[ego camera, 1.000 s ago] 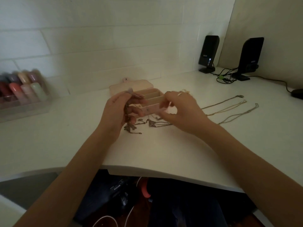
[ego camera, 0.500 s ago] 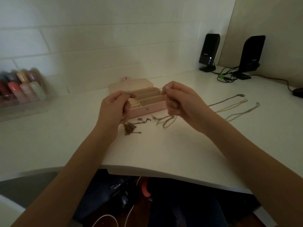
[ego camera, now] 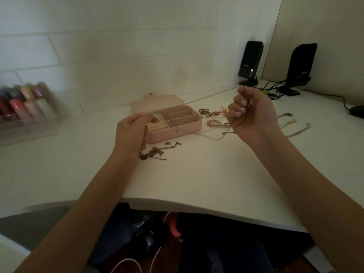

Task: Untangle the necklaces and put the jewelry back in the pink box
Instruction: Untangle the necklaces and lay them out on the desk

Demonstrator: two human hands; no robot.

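Note:
The pink jewelry box (ego camera: 178,130) lies open on the white desk, its lid flat behind it and beige compartments showing. My left hand (ego camera: 132,133) hovers at the box's left front corner and pinches a thin chain. A dark tangled chain (ego camera: 155,151) trails from under that hand onto the desk. My right hand (ego camera: 254,117) is raised to the right of the box, fingers curled round a fine necklace (ego camera: 214,136) that hangs down and drapes on the desk. Rings and charms (ego camera: 209,112) and a beaded bracelet (ego camera: 216,123) lie beside the box.
Several straightened chains (ego camera: 295,127) lie at the right. Two black speakers (ego camera: 250,63) with cables stand at the back right, and a dark mouse (ego camera: 357,110) sits at the far right. A clear rack of coloured bottles (ego camera: 25,109) stands at the left. The desk's front edge curves close to me.
My hands have moved apart. The right hand rose and swung right, drawing the fine necklace out from the tangle. The left hand stayed near the box, and the rings and bracelet are now uncovered.

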